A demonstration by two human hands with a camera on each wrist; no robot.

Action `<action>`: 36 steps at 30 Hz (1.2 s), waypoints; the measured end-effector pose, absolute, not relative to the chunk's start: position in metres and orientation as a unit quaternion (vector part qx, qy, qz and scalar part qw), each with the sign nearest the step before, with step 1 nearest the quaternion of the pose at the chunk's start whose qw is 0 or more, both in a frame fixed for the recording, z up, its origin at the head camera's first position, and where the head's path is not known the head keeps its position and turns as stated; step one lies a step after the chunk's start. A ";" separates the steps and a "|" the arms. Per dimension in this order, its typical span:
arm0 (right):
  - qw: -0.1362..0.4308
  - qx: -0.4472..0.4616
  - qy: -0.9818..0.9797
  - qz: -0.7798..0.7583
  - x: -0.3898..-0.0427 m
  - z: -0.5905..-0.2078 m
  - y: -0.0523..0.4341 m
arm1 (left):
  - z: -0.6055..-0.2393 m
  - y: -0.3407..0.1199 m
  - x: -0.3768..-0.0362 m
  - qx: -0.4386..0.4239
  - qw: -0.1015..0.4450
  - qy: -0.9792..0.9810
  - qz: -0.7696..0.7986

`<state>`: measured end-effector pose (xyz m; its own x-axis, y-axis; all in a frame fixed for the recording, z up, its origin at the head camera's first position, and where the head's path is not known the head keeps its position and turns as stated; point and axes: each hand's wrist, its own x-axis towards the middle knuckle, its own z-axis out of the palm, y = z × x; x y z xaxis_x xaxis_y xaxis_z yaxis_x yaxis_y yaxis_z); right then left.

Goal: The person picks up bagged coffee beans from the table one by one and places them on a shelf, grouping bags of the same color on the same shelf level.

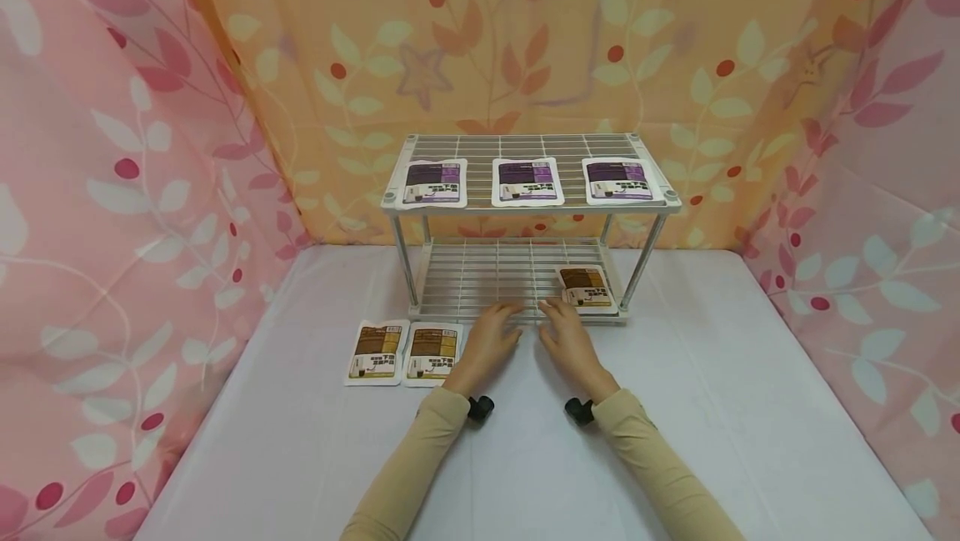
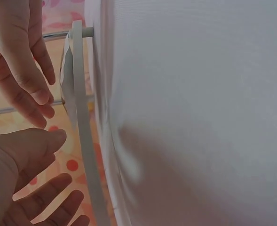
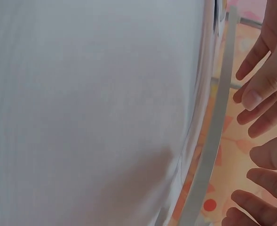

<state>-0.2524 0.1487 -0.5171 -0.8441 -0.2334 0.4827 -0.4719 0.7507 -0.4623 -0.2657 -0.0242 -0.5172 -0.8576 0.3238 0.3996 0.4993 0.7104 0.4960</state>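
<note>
**Both hands flat at the rack's front edge**

Your surface [image 1: 750, 408] comes first, with the wire rack [image 1: 525, 274] behind it. Right hand [image 1: 572, 345], fingers straight and holding nothing, lies nearest the brown packet [image 1: 587, 287] on the lower shelf, just ahead and to its right, long axis seemingly pointing away from you. Left hand [image 1: 489, 343] is likewise flat and empty.
</note>
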 end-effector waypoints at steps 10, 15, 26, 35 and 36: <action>0.155 0.179 -0.913 0.333 -0.247 -0.519 0.133 | -0.519 -0.045 -0.261 -0.211 0.119 -0.930 -0.277; 0.137 0.177 -0.910 0.349 -0.246 -0.519 0.125 | -0.518 -0.054 -0.257 -0.208 0.116 -0.930 -0.280; 0.122 0.196 -0.899 0.371 -0.245 -0.526 0.109 | -0.519 -0.077 -0.246 -0.184 0.100 -0.934 -0.291; 0.105 0.217 -0.887 0.394 -0.242 -0.528 0.100 | -0.522 -0.096 -0.240 -0.151 0.115 -0.940 -0.284; 0.103 0.221 -0.885 0.397 -0.242 -0.528 0.099 | -0.523 -0.097 -0.239 -0.147 0.117 -0.941 -0.282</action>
<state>-0.2415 0.0994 -0.5283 -0.8814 -0.3091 0.3572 -0.4724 0.5866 -0.6578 -0.2386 -0.0973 -0.5226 -0.9297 0.2099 0.3027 0.3418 0.7976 0.4969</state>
